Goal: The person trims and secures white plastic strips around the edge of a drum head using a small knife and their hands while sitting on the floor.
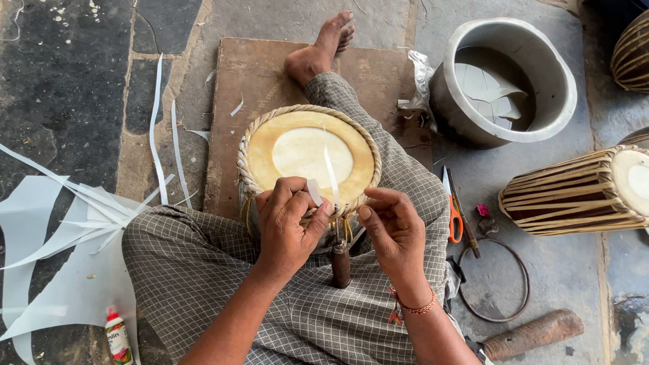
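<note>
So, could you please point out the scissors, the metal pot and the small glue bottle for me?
scissors (455, 220): head view, on the orange handle loop.
metal pot (565, 88): head view, on its right rim.
glue bottle (117, 340): head view, on the labelled body below the red cap.

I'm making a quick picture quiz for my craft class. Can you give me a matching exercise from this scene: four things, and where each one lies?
Things:
1. scissors
2. glue bottle
3. metal pot
4. wire ring

Places:
A. lower left, by the white offcuts
B. upper right, holding white cut pieces
C. on the floor right of the person's knee, orange handles
D. lower right, just below the scissors

Pairs: 1-C, 2-A, 3-B, 4-D
</note>
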